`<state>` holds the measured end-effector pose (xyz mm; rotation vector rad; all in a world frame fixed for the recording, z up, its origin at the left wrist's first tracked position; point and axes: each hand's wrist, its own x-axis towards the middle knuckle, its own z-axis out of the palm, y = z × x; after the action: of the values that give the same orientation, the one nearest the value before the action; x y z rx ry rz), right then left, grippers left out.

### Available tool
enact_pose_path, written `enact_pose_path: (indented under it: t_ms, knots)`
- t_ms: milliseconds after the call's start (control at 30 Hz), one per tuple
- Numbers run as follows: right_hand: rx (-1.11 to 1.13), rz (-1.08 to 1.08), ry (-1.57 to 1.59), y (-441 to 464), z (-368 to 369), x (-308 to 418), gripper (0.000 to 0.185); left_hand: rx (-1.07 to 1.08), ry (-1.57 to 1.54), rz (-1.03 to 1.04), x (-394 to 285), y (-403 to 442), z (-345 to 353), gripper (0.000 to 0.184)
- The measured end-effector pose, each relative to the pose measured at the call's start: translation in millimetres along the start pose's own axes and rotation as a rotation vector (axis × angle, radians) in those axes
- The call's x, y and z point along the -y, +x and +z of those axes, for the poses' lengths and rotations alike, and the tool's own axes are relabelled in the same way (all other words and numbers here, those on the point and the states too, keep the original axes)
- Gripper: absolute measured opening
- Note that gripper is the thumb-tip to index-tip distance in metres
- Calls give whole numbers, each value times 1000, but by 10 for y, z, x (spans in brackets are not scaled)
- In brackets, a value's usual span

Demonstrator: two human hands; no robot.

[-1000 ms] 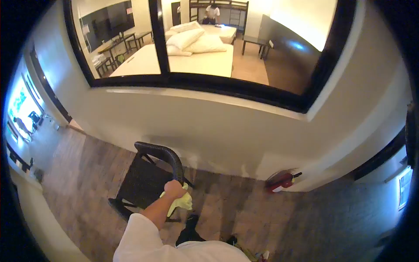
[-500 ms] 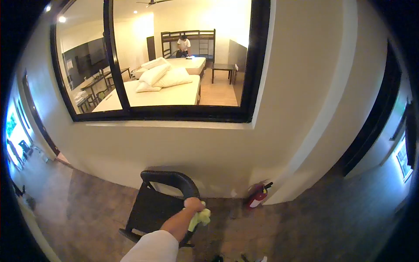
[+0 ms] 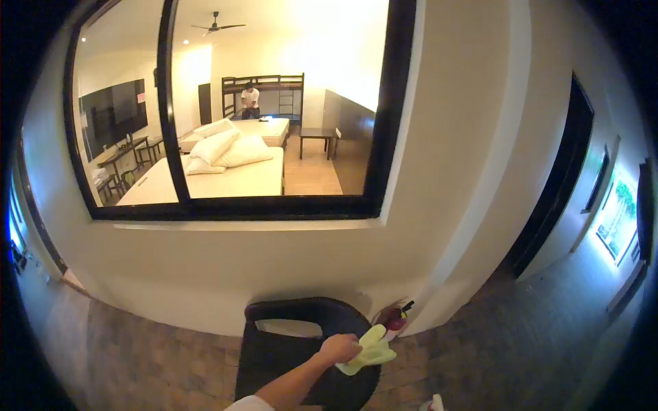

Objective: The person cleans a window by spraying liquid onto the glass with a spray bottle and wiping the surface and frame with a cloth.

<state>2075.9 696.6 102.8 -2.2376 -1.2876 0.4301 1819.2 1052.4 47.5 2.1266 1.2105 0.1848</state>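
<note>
In the lower middle of the frame, the person's left hand (image 3: pixel 340 348) is pinching a soft, pale yellow-green cloth (image 3: pixel 375 351), its fingers gathering the left side while the rest is spreading loosely to the right. The right hand is not showing, so I cannot tell its state. The cloth is overlapping the right side of a dark chair with a broad curved rail (image 3: pixel 271 359) (whether it is actually pressing on the rail, this angle is not revealing).

The step in hand seems to be wiping that rail. The next move would be calling for cloth laid flat on the surface, with the wrist following the bend.

As for containers, a red, cylindrical fire extinguisher with a black handle (image 3: pixel 395 320) is standing by the cream wall (image 3: pixel 274 267), just right of the chair in the picture; its closed body is hiding whatever is inside. At the bottom edge, right of centre, a small whitish object (image 3: pixel 435 403) is being cut off by the frame, and too little is showing to tell whether it is a container.
</note>
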Motion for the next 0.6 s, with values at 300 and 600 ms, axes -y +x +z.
enact_pose_path:
  t_ms: [300,600]
  knots:
    - [222,-430,-293,-829,580,2143,15,-396,-88,578,417,-2861,-1609,45]
    - [685,-509,324,-1764,924,4936,27,68,-79,839,1374,-3805,-2382,46]
